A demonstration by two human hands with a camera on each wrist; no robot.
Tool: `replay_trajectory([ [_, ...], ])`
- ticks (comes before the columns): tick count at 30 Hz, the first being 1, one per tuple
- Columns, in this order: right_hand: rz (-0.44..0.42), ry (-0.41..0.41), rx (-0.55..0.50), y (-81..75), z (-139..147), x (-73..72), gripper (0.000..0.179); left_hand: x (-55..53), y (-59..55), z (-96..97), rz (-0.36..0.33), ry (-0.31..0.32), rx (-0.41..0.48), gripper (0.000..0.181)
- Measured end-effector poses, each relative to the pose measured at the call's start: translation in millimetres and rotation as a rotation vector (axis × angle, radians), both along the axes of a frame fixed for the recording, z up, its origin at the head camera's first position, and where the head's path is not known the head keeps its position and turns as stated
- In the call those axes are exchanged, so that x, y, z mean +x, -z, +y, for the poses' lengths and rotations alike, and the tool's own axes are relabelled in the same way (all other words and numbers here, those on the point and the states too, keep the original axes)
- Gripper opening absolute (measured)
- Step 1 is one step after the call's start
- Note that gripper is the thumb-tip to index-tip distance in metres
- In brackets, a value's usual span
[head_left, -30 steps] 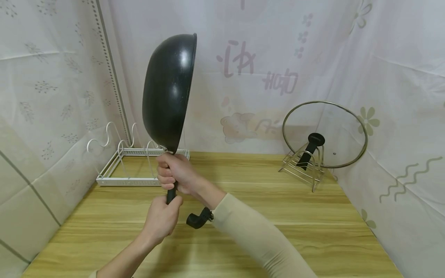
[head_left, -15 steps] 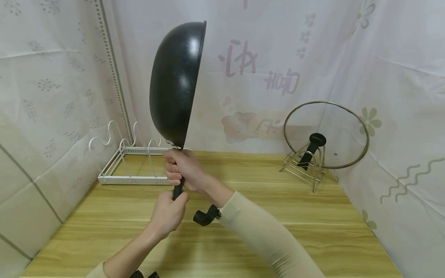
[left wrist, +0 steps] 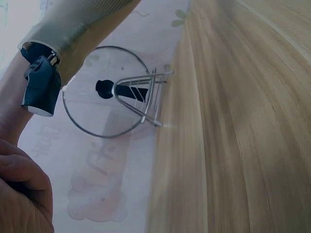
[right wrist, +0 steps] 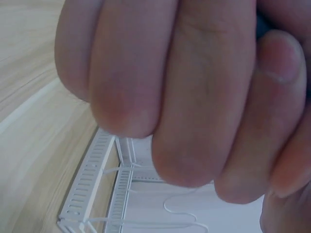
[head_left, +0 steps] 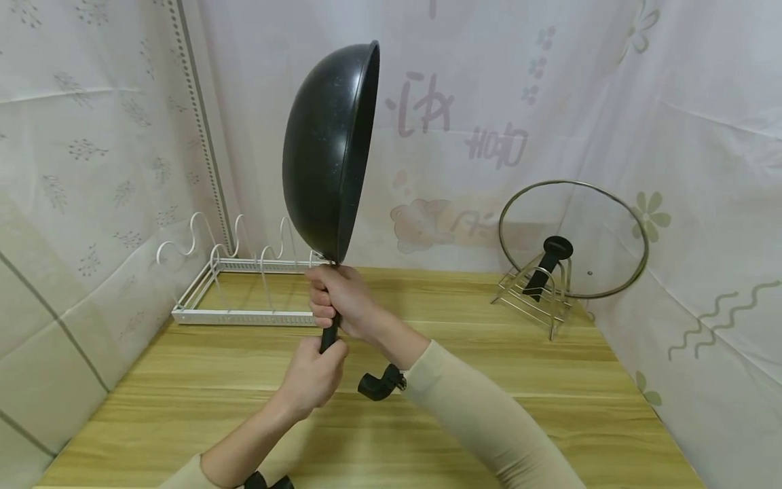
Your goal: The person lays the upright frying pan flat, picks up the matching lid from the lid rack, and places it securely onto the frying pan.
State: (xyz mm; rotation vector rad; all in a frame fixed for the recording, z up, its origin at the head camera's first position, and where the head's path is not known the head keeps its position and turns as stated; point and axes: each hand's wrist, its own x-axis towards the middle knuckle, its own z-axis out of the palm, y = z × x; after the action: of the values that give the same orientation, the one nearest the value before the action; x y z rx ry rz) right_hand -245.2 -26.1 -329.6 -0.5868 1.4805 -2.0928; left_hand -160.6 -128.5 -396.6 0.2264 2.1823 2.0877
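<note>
A black wok (head_left: 324,149) is held upright in the air in the head view, its rounded outside to the left and its opening to the right. My right hand (head_left: 345,299) grips the black handle (head_left: 329,336) close under the bowl. Below it, my left hand (head_left: 313,377) wraps round the handle's lower end. In the right wrist view the curled fingers (right wrist: 194,107) fill most of the picture and hide most of the handle. Part of the left hand (left wrist: 24,187) shows at the edge of the left wrist view.
A white wire rack (head_left: 244,317) stands at the back left of the wooden table (head_left: 489,435), partly behind the wok and hands. At the back right, a glass lid (head_left: 601,231) with a black knob leans upright in a small metal stand (head_left: 552,309). Patterned curtains enclose the table.
Both hands have carried the wok to the right and slightly up. It has turned a little, so a strip of its inside now shows. The lid and rack stay in place.
</note>
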Motion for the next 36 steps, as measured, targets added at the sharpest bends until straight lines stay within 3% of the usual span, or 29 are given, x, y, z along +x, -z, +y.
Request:
replay_trajectory([
  [9, -0.028, 0.038, 0.016, 5.4, 17, -0.4, 0.049, -3.8, 5.9, 7.7, 0.01, 0.196, 0.101, 0.049],
  [22, -0.031, 0.079, 0.015, 16.9, 40, -2.8, 0.049, -7.5, 15.5, 27.3, -0.006, 0.378, 0.189, 0.054],
  [30, -0.073, 0.118, 0.01, 23.5, 54, -2.2, 0.048, -8.8, 17.1, 38.0, -0.067, 0.565, 0.331, 0.051],
  [36, -0.124, 0.141, -0.008, 28.0, 62, 0.1, 0.044, -9.5, 19.3, 42.0, -0.121, 0.639, 0.382, 0.05],
])
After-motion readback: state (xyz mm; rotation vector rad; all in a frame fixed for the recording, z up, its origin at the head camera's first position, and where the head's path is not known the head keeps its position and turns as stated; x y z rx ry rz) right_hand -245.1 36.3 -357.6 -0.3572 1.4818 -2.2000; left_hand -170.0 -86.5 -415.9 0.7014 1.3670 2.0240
